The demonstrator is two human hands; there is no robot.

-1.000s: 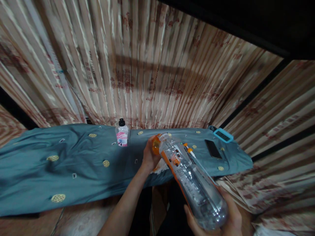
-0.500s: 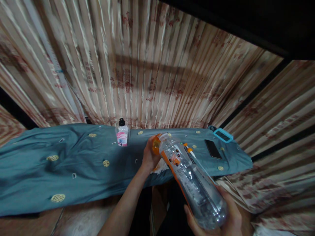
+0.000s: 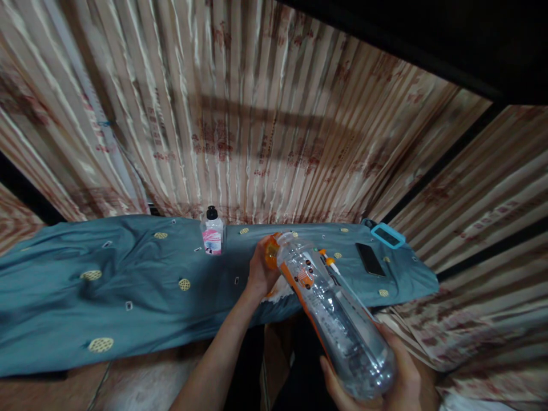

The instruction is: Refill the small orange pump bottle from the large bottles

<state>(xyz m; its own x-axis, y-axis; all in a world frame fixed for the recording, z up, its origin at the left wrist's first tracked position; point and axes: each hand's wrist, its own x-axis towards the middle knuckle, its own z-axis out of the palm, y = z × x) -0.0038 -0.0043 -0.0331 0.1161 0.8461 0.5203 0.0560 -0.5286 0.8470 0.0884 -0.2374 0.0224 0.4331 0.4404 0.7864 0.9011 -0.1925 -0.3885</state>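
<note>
A large clear plastic bottle [image 3: 338,319] with an orange strip and printed label slants across the front, its neck end pointing up and left. My right hand [image 3: 400,371] is wrapped around its base. At the neck end, the fingers of my left hand [image 3: 260,274] are closed on a translucent orange cap [image 3: 272,252]; whether the cap is screwed on or apart from the neck I cannot tell. Behind the bottle lies a thin pale stick-like item [image 3: 342,279] with an orange and white tip, partly hidden. Something white and crumpled [image 3: 280,290] shows below my left wrist.
A teal cloth [image 3: 145,285] with pineapple prints covers the narrow table. A small bottle [image 3: 213,234] with black cap and pink label stands at the back. On the right lie a dark phone [image 3: 370,260] and a blue-framed device [image 3: 388,235]. Pleated curtains [image 3: 257,114] hang close behind.
</note>
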